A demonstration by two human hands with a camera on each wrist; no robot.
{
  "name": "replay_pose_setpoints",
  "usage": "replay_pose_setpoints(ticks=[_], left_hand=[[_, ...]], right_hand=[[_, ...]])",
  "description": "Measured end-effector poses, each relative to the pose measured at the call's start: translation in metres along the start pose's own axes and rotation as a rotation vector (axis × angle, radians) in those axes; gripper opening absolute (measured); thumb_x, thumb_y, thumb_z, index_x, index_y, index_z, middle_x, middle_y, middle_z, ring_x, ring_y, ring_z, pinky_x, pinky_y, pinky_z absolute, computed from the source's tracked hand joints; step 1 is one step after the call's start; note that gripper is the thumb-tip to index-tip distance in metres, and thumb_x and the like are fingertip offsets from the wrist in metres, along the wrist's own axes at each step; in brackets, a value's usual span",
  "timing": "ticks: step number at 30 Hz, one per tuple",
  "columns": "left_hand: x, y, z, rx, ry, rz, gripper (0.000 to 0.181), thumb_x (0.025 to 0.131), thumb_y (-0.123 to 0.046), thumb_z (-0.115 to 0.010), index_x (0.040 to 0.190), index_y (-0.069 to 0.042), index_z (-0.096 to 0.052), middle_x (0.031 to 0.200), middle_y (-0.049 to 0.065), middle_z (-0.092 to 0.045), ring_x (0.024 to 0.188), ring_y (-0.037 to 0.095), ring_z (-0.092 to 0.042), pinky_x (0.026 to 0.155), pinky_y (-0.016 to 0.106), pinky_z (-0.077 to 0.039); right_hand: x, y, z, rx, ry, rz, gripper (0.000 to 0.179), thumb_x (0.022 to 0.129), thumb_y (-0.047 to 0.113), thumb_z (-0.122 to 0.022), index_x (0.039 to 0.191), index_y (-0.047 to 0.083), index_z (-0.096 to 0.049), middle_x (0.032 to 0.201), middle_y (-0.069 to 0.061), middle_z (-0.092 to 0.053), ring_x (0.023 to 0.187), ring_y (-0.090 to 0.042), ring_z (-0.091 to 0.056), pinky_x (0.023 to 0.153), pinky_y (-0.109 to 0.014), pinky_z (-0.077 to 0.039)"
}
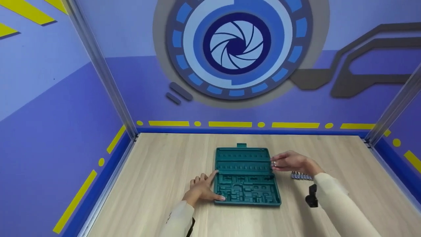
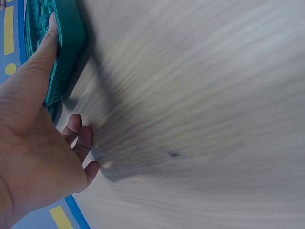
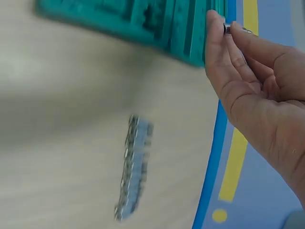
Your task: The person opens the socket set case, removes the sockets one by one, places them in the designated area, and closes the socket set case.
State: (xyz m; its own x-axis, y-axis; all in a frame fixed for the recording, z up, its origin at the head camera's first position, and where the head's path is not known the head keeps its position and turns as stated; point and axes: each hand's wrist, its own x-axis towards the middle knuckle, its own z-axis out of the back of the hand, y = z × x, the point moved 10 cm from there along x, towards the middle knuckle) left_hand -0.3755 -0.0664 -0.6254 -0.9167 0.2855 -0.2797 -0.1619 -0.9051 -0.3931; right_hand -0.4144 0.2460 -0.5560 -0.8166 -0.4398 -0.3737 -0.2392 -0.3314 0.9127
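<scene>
A dark green plastic tool case (image 1: 246,187) lies unfolded on the wooden table, its moulded recesses facing up. Over the left rim of the case, my left hand (image 1: 201,190) lays its straight thumb (image 2: 45,45), while the index fingertip meets the side near the hinge. The other left fingers are off the case, loosely bent. Beside the right edge of the lid half, my right hand (image 1: 291,162) pinches a small silver metal socket (image 3: 227,28) between thumb and fingertips. Much of that socket is hidden by the fingers. The lid's slotted rows (image 1: 241,167) show nothing in them.
Several similar small metal sockets (image 1: 301,176) stand in a tight row on the table (image 1: 171,158), right of the case and below my right forearm. A latch tab (image 1: 241,144) sticks out from the lid's far edge. Blue printed walls (image 1: 131,82) enclose the table's back and sides.
</scene>
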Motion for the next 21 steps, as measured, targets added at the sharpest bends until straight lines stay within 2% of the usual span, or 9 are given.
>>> replay_pose_setpoints(ticks=[6,9,15,21], left_hand=[[-0.009,-0.004,0.007,-0.03,0.001,0.009,0.114,0.073,-0.066,-0.083,0.163,-0.03,-0.022,0.122,0.01,-0.044,0.093,0.024,-0.031,0.083,0.041,-0.023],[-0.011,-0.006,0.007,-0.032,-0.006,0.002,0.112,0.074,-0.064,-0.083,0.162,-0.03,-0.022,0.124,0.011,-0.044,0.094,0.024,-0.031,0.084,0.041,-0.024],[-0.013,-0.011,0.008,-0.041,0.007,-0.009,0.112,0.075,-0.059,-0.084,0.163,-0.027,-0.023,0.125,0.012,-0.045,0.094,0.024,-0.032,0.086,0.042,-0.026],[-0.008,-0.008,0.007,-0.046,-0.007,-0.022,0.113,0.073,-0.062,-0.085,0.162,-0.028,-0.023,0.126,0.012,-0.045,0.095,0.024,-0.032,0.087,0.042,-0.026]], right_hand=[[-0.027,-0.013,0.033,-0.039,-0.113,-0.067,0.047,0.103,0.006,-0.055,0.143,-0.016,-0.044,0.119,-0.017,-0.07,0.104,-0.021,-0.072,0.09,-0.036,-0.058],[-0.043,-0.019,0.048,-0.073,-0.152,-0.096,0.046,0.104,0.008,-0.055,0.143,-0.015,-0.045,0.112,-0.012,-0.073,0.101,-0.02,-0.073,0.088,-0.037,-0.059],[-0.072,-0.028,0.073,-0.1,-0.151,-0.075,0.052,0.105,0.009,-0.053,0.145,-0.02,-0.037,0.105,-0.004,-0.073,0.097,-0.014,-0.071,0.088,-0.032,-0.059],[-0.089,-0.037,0.088,-0.077,-0.139,-0.02,0.057,0.105,0.01,-0.055,0.145,-0.024,-0.031,0.107,0.0,-0.073,0.102,-0.013,-0.072,0.092,-0.029,-0.057]])
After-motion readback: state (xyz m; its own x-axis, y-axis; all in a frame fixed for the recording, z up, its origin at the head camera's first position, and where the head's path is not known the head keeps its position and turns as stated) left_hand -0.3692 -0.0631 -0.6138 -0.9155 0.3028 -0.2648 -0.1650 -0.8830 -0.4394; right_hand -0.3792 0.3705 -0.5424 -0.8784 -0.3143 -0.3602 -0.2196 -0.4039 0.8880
